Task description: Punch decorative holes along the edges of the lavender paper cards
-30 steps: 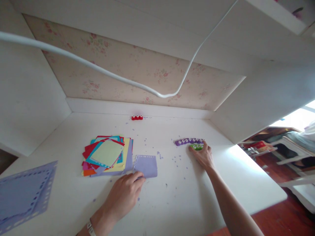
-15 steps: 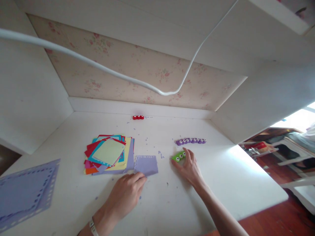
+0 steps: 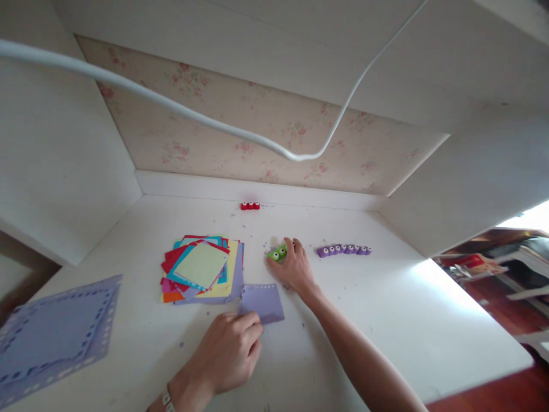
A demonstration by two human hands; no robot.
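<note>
My left hand [image 3: 235, 350] pinches the near edge of a small purple paper sheet [image 3: 265, 303], which has small punched holes along its far and left edges. The sheet is lifted a little at the near side. Beyond it, my right hand [image 3: 295, 266] grips a row of small green paper punches [image 3: 278, 253] with round white-and-dark tops, thumb at the left end and fingers over the right end. The fingers hide part of the row. To the right lies a longer row of purple paper punches [image 3: 344, 250].
A stack of coloured paper [image 3: 201, 266] lies left of the small sheet. Larger purple sheets [image 3: 60, 329] with punched borders are at far left. Red paper punches [image 3: 250, 206] stand near the back edge. Purple paper bits dot the white desk [image 3: 381, 320]. A white cable [image 3: 180, 109] hangs across.
My right hand has moved left with the green paper punches, away from the purple row. My left hand still holds the small sheet, now tilted up slightly. The view has shifted a little.
</note>
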